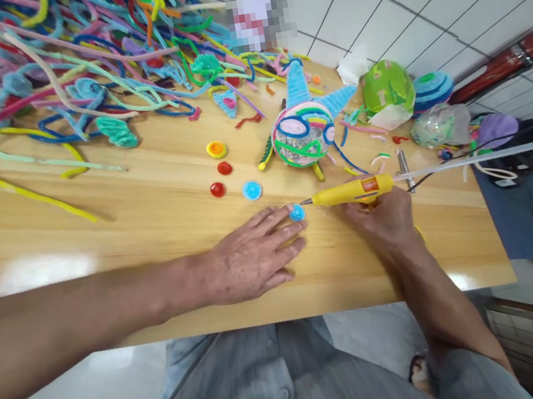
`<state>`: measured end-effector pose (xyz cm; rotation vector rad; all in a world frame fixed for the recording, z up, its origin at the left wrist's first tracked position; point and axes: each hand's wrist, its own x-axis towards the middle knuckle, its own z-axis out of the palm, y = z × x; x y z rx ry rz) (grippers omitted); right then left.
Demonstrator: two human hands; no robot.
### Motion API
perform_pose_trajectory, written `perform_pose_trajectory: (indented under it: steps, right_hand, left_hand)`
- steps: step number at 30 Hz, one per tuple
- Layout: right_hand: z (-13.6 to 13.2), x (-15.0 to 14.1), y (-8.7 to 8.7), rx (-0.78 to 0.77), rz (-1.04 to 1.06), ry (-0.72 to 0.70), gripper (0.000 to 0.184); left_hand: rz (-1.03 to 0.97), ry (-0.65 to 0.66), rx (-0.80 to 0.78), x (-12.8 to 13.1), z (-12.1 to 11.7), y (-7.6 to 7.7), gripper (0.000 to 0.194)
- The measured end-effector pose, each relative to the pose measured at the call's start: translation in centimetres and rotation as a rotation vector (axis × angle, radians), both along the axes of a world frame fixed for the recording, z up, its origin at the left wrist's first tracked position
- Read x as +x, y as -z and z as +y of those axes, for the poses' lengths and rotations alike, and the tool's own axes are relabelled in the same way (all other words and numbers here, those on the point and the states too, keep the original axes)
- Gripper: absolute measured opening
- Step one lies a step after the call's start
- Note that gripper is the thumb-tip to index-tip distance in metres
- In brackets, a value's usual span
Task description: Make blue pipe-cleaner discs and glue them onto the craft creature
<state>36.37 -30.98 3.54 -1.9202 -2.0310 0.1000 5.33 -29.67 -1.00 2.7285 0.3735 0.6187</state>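
My right hand (385,218) is wrapped round a yellow hot glue gun (353,191) with a long clear glue stick (482,156) running out of its back. The nozzle points left, at or just beside a small blue disc (297,212). My left hand (258,255) lies flat on the wooden table, fingers spread, with fingertips at the edge of that disc. Another blue disc (251,190), two red discs (217,190) and a yellow-orange disc (217,148) lie beyond the left hand. Behind the nozzle stands a round figure (304,136) with blue pipe-cleaner ears.
A large heap of coloured pipe cleaners (97,58) covers the back left of the table (149,225). At the back right are a green ball (387,92), a blue coiled piece (431,91) and a clear plastic bag (439,125). A dark red flask (503,64) lies behind them.
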Motion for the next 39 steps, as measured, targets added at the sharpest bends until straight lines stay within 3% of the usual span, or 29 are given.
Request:
perform_pose_trajectory:
  steps: [3, 13, 20, 31, 39]
  right_hand:
    - [-0.6, 0.1, -0.2, 0.085, -0.038, -0.004, 0.021]
    - [-0.3, 0.4, -0.4, 0.043, -0.088, -0.094, 0.019]
    - [-0.1, 0.5, 0.0, 0.187, -0.139, -0.221, 0.015]
    - [-0.2, 0.9, 0.4, 0.154, -0.204, -0.179, 0.014]
    - [-0.1, 0.8, 0.3, 0.169, -0.228, -0.227, 0.017]
  left_hand:
    - [0.035, -0.002, -0.002, 0.1, 0.0, 0.2, 0.052]
    - [0.056, -0.019, 0.018, 0.1, 0.0, -0.1, 0.057]
    - [0.080, -0.034, -0.010, 0.2, 0.0, -0.7, 0.054]
    - [0.079, -0.036, 0.009, 0.2, 0.1, -0.7, 0.054]
    - [0.085, -0.039, 0.025, 0.3, 0.1, -0.7, 0.054]
